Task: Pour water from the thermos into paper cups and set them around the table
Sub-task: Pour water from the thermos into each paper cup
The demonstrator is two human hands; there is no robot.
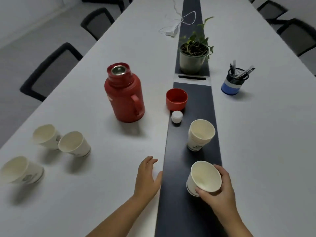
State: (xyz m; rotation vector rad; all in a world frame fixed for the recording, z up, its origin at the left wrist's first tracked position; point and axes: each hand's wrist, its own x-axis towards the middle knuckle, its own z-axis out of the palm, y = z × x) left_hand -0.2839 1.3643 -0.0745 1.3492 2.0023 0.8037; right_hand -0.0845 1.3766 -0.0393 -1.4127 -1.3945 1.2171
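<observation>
A red thermos (124, 94) stands uncapped in the middle of the white table (95, 185). Its red lid cup (176, 99) and a small white stopper (177, 116) lie to its right on the dark centre strip. My right hand (218, 190) grips a paper cup (203, 177) by its rim and side, low over the strip. A stack of paper cups (200, 135) stands just beyond it. My left hand (147, 177) hovers open, fingers spread, holding nothing. Three paper cups (47, 136) (74, 144) (22, 170) stand at the left.
A potted plant (194, 54) sits on the dark strip (181, 211) further back. A blue pen holder (233, 82) stands at the right. A white charger with cable (172, 30) lies far back. Black chairs (51, 71) line the left side, others the far right.
</observation>
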